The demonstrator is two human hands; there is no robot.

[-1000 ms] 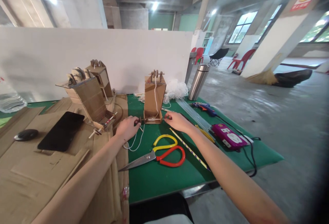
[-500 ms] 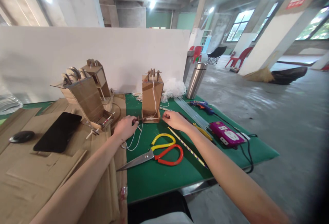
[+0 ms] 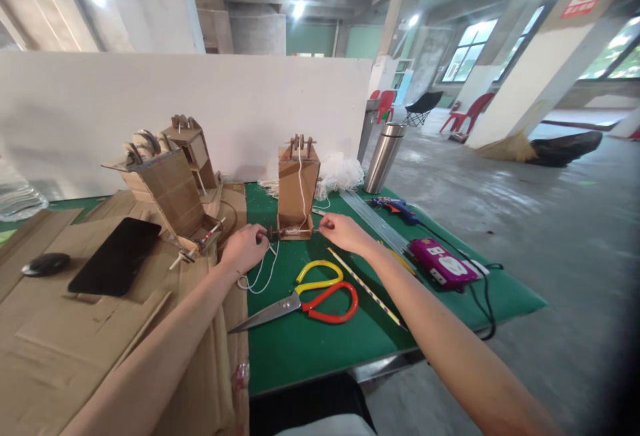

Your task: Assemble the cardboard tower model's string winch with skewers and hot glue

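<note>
A small cardboard tower (image 3: 296,186) stands upright on the green table, with wheels and a stick across its top. White string (image 3: 301,183) runs down its front to a thin stick axle (image 3: 293,230) that crosses the base. At the tower's lower left, my left hand (image 3: 245,248) is closed around the crank end of the axle; its fingertips partly hide it. My right hand (image 3: 343,231) pinches the axle's other end at the lower right. Loose string (image 3: 260,279) hangs near my left hand. Scissors (image 3: 300,296) with yellow and red handles lie in front of the tower.
Two more cardboard models (image 3: 170,186) stand at the left, by a black phone (image 3: 115,256) and a mouse (image 3: 46,264) on cardboard sheets. To the right are a steel flask (image 3: 384,158), glue sticks (image 3: 375,219), a glue gun (image 3: 397,209), a purple power strip (image 3: 443,263) and a patterned pencil (image 3: 367,287).
My right hand's fingers have shifted slightly at the axle end. The whole view has moved a little; the tower and my left hand otherwise stay in place.
</note>
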